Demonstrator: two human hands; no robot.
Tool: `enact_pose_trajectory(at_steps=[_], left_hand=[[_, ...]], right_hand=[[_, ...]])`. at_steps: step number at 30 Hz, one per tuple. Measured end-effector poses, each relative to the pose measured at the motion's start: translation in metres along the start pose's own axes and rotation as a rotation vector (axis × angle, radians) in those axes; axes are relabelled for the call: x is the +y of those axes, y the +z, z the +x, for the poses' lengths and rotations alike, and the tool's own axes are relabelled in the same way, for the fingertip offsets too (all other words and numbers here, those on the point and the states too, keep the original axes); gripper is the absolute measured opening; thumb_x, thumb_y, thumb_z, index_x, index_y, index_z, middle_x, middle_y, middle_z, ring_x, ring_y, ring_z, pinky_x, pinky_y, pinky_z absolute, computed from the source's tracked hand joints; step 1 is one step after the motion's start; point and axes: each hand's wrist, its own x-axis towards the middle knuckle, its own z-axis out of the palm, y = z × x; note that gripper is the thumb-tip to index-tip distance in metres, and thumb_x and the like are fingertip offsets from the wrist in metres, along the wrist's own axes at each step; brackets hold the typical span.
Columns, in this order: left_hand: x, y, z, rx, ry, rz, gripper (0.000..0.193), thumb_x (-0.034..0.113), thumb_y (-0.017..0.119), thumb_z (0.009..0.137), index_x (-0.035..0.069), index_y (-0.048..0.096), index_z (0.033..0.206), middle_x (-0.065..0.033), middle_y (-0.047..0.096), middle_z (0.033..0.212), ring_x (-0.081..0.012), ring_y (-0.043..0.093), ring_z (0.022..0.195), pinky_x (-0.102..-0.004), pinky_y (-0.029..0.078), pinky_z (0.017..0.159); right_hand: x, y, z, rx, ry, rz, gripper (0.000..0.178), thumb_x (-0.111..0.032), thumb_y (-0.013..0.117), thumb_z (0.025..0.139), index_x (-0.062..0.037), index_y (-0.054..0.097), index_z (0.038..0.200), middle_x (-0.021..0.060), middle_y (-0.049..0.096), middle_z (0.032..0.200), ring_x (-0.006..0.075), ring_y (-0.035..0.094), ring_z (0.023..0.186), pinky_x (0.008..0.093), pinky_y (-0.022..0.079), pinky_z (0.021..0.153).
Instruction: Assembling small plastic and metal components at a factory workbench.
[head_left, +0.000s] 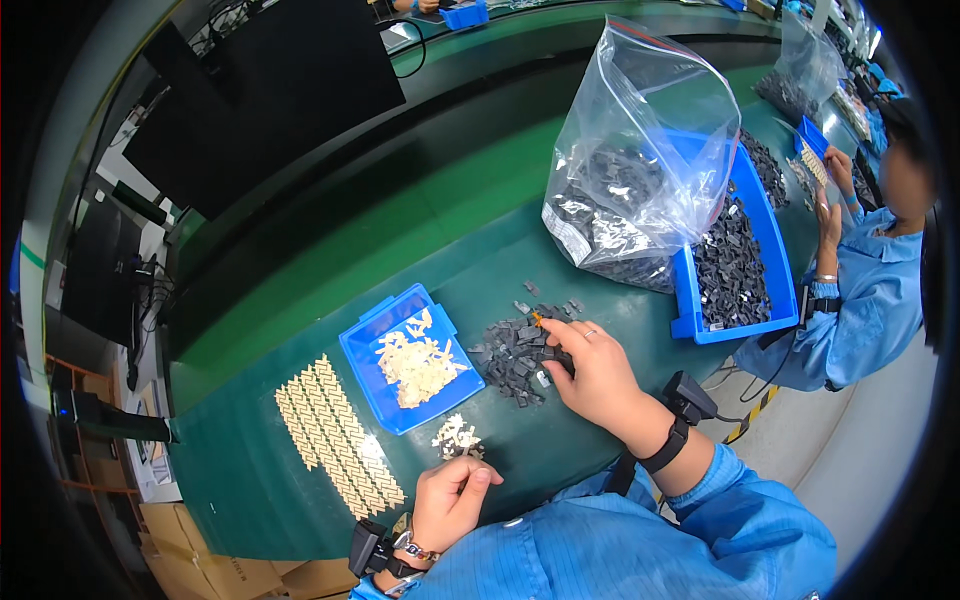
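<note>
My right hand reaches over a loose pile of small dark grey plastic pieces. Its thumb and forefinger are apart, with dark pieces visible in the gap; a small orange bit shows at the forefinger's tip. Lower on the bench, my left hand is curled closed, and anything inside its fingers is hidden. Just beyond it lies a small heap of cream pieces. A blue tray between the piles holds more cream pieces. To its left, cream pieces lie in neat zigzag rows.
A clear plastic bag of dark pieces leans against a large blue bin at the right. Beyond, a co-worker in a blue sleeve handles cream pieces. Dark monitors stand at the left; cardboard boxes sit below the green bench.
</note>
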Motion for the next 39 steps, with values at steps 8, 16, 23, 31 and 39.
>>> enact_pose_trajectory(at_steps=[8,16,23,31,39], left_hand=[[0.020,0.004,0.016,0.175,0.120,0.131,0.013,0.001,0.070,0.082,0.001,0.067,0.094,-0.0109,0.069,0.090,-0.0208,0.067,0.077,-0.0292,0.052,0.068],[0.023,0.006,0.016,0.347,0.391,0.280,0.022,-0.005,0.073,0.076,-0.003,0.069,0.097,-0.0158,0.068,0.094,-0.0227,0.069,0.081,-0.0280,0.055,0.069],[0.018,0.003,0.012,0.381,0.296,0.135,0.012,-0.004,0.066,0.085,-0.005,0.068,0.096,-0.0150,0.067,0.091,-0.0191,0.068,0.076,-0.0272,0.055,0.068],[0.014,0.010,0.005,0.389,0.036,-0.402,0.011,0.003,0.063,0.091,-0.007,0.065,0.096,-0.0132,0.069,0.088,-0.0132,0.066,0.074,-0.0251,0.053,0.067],[0.013,0.003,0.004,0.238,-0.159,-0.644,0.012,0.003,0.062,0.091,-0.006,0.065,0.098,-0.0135,0.069,0.084,-0.0163,0.065,0.071,-0.0258,0.051,0.062]], right_hand=[[-0.030,0.001,-0.011,0.084,-0.095,0.396,0.050,-0.001,0.073,0.075,-0.0032,0.055,0.121,0.0061,0.068,0.084,0.0199,0.065,0.072,0.0320,0.050,0.063],[-0.064,0.017,-0.030,-0.166,0.284,1.148,0.050,-0.004,0.069,0.085,-0.0028,0.045,0.129,0.0002,0.066,0.083,0.0048,0.057,0.076,0.0220,0.040,0.067],[-0.065,0.014,-0.030,-0.276,0.294,1.155,0.046,0.005,0.061,0.089,-0.0024,0.041,0.131,0.0082,0.065,0.091,0.0110,0.062,0.087,0.0255,0.048,0.078],[-0.059,0.015,-0.028,-0.143,0.033,0.932,0.034,0.000,0.068,0.082,-0.0030,0.061,0.116,0.0084,0.068,0.096,0.0154,0.062,0.089,0.0293,0.048,0.074],[-0.062,0.010,-0.028,-0.181,-0.067,0.879,0.042,0.005,0.067,0.082,0.0003,0.056,0.122,0.0131,0.069,0.103,0.0185,0.067,0.094,0.0309,0.051,0.085]])
